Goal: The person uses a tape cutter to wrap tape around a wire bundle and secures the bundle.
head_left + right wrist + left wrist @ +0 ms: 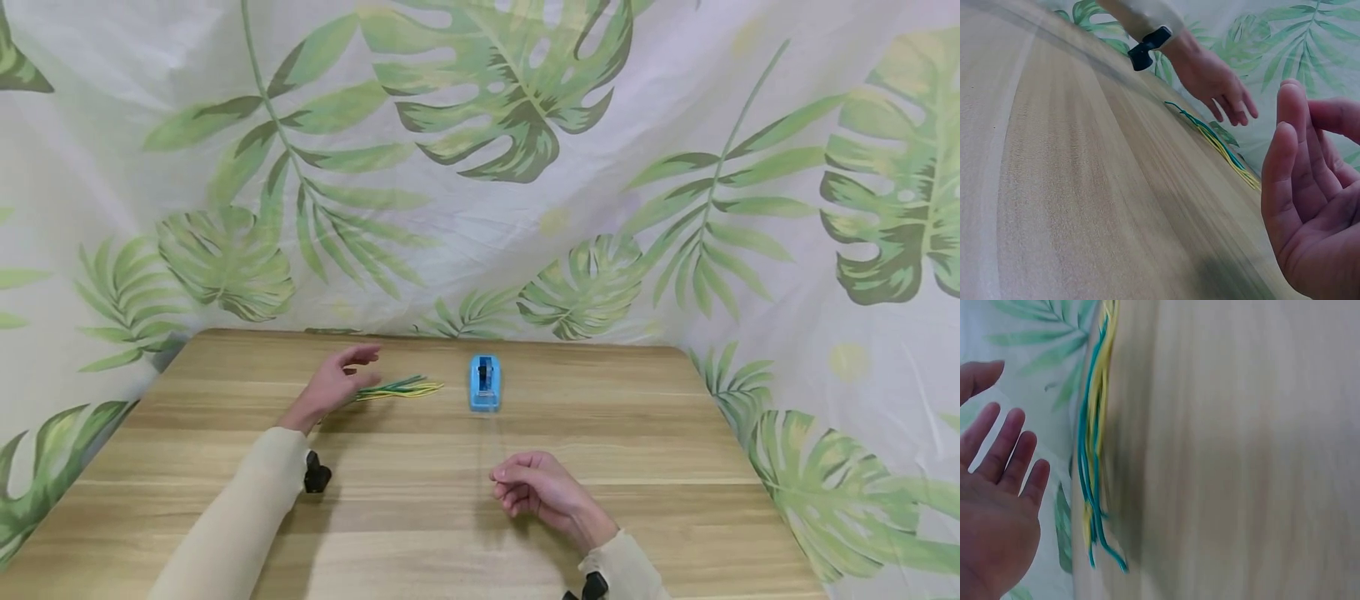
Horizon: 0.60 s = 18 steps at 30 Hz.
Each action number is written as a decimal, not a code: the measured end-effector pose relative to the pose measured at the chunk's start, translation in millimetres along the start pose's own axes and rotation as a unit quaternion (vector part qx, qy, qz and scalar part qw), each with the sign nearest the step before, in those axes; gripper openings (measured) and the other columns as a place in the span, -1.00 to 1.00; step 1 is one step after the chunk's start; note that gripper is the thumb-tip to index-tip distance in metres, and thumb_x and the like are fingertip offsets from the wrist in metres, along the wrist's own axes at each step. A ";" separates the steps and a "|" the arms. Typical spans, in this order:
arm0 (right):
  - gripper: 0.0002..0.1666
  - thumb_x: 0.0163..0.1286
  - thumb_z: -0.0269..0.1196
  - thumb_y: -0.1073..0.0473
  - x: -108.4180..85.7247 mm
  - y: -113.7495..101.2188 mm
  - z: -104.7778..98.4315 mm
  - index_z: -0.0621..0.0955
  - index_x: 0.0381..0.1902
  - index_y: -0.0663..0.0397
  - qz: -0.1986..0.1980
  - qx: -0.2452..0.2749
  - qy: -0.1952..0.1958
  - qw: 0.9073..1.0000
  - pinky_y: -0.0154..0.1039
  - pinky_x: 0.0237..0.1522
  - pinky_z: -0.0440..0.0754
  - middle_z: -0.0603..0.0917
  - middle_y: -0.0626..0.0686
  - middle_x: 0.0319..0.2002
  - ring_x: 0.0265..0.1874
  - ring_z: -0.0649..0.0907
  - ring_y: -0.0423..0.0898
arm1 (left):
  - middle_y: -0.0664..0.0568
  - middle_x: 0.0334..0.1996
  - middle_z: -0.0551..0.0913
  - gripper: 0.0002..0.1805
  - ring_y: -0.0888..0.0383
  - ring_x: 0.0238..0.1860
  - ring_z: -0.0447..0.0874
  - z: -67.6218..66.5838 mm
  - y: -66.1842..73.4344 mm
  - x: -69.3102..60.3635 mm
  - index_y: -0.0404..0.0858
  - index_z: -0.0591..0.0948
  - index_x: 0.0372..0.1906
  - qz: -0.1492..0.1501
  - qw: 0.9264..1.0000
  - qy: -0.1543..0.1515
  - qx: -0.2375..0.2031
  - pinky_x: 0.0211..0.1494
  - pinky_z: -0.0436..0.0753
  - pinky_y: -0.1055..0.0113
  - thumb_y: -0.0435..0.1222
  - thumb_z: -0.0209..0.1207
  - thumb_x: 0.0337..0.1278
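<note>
Left hand (333,385): arm extended over the left side of the table (390,517), fingers parted and relaxed, holding nothing, raised above the green-and-yellow wires (401,389). Right hand (543,492): nearer the front, thumb and forefinger pinching one end of a clear tape strip (491,437), remaining fingers bent. Opposite end of the strip at the blue tape dispenser (484,385), near the table's far edge. Hidden: one end of the wires, behind the left hand in the head view. Cut off: both sleeves, at the lower border. Hard to make out: the strip, faint in the head view, indistinguishable in the right wrist view.
</note>
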State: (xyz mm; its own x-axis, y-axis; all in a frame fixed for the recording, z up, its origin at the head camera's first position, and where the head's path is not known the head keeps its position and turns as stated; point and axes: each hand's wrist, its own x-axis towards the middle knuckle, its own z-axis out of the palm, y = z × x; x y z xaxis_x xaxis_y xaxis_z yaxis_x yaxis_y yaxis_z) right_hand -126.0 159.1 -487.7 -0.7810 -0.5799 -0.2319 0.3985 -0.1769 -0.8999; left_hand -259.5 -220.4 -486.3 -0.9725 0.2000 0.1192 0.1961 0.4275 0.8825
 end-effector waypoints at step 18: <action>-0.91 0.41 0.26 0.29 0.9 0.2 -0.3 0.70 -0.25 0.18 0.004 -0.006 0.002 1.000 -0.37 -0.47 0.65 0.75 -0.02 -0.48 -0.58 0.67 -0.26 | -0.33 0.09 0.59 -0.33 -0.19 0.07 0.52 -8.7 -35.6 -5.3 -0.48 0.45 0.32 0.025 0.996 -0.056 0.062 0.14 0.47 -0.04 -0.53 0.37 0.03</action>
State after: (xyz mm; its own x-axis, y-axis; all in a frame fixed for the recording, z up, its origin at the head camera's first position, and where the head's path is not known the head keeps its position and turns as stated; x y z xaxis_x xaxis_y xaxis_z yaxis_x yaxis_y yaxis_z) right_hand -126.7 158.8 -488.3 -0.7791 -0.5789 -0.2406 0.3993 -0.1625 -0.9023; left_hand -262.4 -244.4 -514.3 -0.9422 0.3186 0.1037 0.2648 0.5182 0.8133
